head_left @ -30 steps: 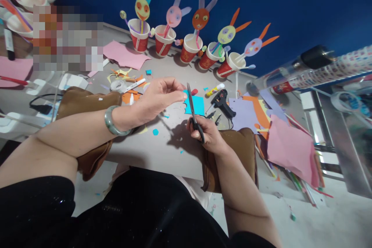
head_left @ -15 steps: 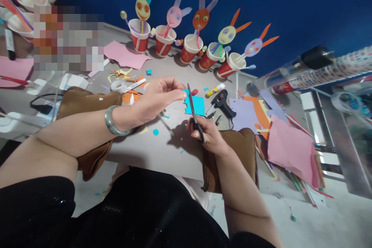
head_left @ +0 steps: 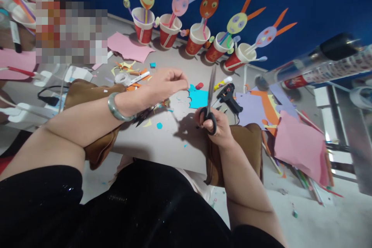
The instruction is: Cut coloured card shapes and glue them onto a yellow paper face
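My right hand [head_left: 216,124] grips a pair of scissors [head_left: 211,93] by the black handles. The blades point up and away, close together and a little blurred. My left hand [head_left: 167,83], a green bangle [head_left: 117,107] on its wrist, is closed in a pinch. At its fingertips shows a small bit of blue paper [head_left: 191,87], partly overlapping the larger sheet behind. That blue sheet [head_left: 200,99], with scalloped bites cut from its left edge, lies on the table between my hands. Nearer me lies a small round blue piece [head_left: 159,125].
Several red-and-white paper cups [head_left: 169,35] with paper rabbit heads line the back wall. A black glue gun [head_left: 230,99] and a glue stick [head_left: 223,82] lie right of the blue sheet. Brown cushions [head_left: 247,143] sit under both forearms. Pink paper [head_left: 302,147] lies far right.
The scissors have moved right, away from the piece in my left fingers, and their blades now point more upright. My left hand stays pinched. The whole view has shifted slightly.
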A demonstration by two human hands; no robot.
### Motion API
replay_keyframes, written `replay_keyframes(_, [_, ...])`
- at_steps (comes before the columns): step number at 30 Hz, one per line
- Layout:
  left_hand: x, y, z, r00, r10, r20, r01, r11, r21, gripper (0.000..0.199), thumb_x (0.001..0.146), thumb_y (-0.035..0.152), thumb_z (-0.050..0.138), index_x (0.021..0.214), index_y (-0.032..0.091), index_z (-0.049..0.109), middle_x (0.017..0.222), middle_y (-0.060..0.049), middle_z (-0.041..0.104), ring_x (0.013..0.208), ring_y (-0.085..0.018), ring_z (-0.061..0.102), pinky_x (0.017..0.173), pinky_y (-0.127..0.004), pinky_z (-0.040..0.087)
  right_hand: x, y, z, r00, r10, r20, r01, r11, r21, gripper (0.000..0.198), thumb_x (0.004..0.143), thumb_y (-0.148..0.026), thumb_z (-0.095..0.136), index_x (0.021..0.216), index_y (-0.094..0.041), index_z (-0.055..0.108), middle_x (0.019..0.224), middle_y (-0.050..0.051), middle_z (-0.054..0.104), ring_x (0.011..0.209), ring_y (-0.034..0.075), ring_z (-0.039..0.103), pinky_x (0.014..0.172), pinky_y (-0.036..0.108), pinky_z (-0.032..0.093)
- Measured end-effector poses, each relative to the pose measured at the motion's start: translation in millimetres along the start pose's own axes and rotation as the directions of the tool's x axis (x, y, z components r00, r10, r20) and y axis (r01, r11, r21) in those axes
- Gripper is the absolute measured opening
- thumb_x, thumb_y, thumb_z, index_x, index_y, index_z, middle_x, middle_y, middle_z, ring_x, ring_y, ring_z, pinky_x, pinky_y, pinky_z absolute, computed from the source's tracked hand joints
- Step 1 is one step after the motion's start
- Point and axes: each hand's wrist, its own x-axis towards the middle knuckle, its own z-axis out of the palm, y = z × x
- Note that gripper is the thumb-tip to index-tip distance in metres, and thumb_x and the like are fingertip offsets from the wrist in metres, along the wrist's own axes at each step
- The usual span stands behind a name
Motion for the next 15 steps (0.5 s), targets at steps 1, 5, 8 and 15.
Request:
replay_keyframes(1, [1.8, 1.1, -2.9, 0.995, -0.019, 0.095, 0.011, 0.996, 0.087, 0.011, 0.079, 0.019, 0.064, 0.069, 0.016, 0.066, 0.063, 0.002, 0.059, 0.063, -0.01, 0.051, 0.065, -0.025, 0.04, -0.1, 1.4, -0.1, 1.0, -0.019, -0.012, 0.019, 1.0, 0.016, 0.06, 0.076, -0.078, 0.068, 0.063, -0.021, 0.053, 0.062, -0.001, 0.052, 0.06, 0.014, 0.047, 0.059, 0.031, 0.035])
replay_keyframes(5, [6.3, -0.7, -13.4, 0.858, -0.136, 0.495, -0.074, 0.922, 0.381, 0.006, 0.071, 0.017, 0.068, 0.066, 0.017, 0.071, 0.057, 0.003, 0.061, 0.056, -0.009, 0.05, 0.06, -0.025, 0.035, 1.6, 3.5, -0.5, 0.997, -0.071, -0.023, 0.072, 0.996, 0.045, 0.055, 0.079, -0.073, 0.07, 0.065, -0.022, 0.053, 0.06, -0.002, 0.05, 0.06, 0.015, 0.047, 0.058, 0.031, 0.036])
replay_keyframes(8, [5.7, -5.8, -17.1, 0.74, -0.288, 0.608, -0.16, 0.802, 0.575, 0.011, 0.068, 0.016, 0.065, 0.059, 0.019, 0.07, 0.05, 0.002, 0.058, 0.05, -0.01, 0.046, 0.058, -0.028, 0.031, 2.7, 2.7, -0.7, 0.997, -0.071, -0.017, 0.072, 0.996, 0.047, 0.055, 0.08, -0.072, 0.069, 0.064, -0.022, 0.053, 0.06, -0.002, 0.05, 0.058, 0.014, 0.046, 0.056, 0.031, 0.034])
replay_keyframes(15, [4.7, -7.2, -9.9, 0.709, -0.475, 0.522, -0.199, 0.575, 0.794, 0.017, 0.067, 0.012, 0.059, 0.053, 0.019, 0.067, 0.046, -0.002, 0.054, 0.047, -0.013, 0.041, 0.058, -0.031, 0.029, 2.9, 2.2, 0.6, 0.999, -0.051, -0.016, 0.052, 0.996, 0.067, 0.056, 0.078, -0.073, 0.07, 0.065, -0.021, 0.053, 0.062, -0.002, 0.051, 0.056, 0.013, 0.044, 0.053, 0.03, 0.031])
